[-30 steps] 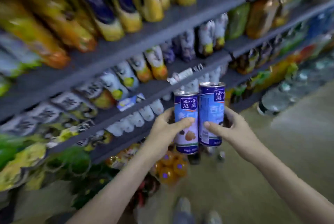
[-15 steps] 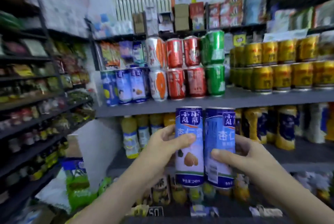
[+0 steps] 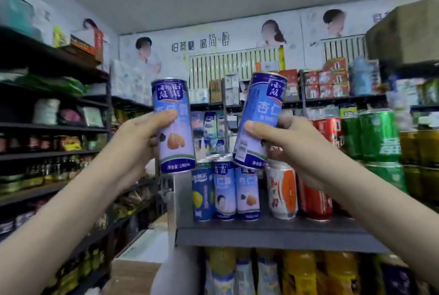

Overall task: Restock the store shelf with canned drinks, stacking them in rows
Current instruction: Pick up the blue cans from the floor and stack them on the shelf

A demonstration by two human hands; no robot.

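My left hand [image 3: 136,139] grips a tall blue and white can [image 3: 174,128], held upright above the left end of the grey shelf [image 3: 261,235]. My right hand [image 3: 288,145] grips a second blue can [image 3: 257,118], tilted with its top to the right. Its lower end hangs just over the tops of the matching blue cans [image 3: 234,190] standing in a row on the shelf. The two held cans are apart.
An orange and white can [image 3: 282,192], red cans [image 3: 314,197] and green cans [image 3: 380,137] stand stacked to the right on the same shelf. Yellow bottles [image 3: 297,271] fill the shelf below. Dark racks [image 3: 47,128] of goods line the left wall.
Both hands have lifted the cans up to the blue cans' shelf and drawn them apart. The right can now tilts. The view has swung upward.
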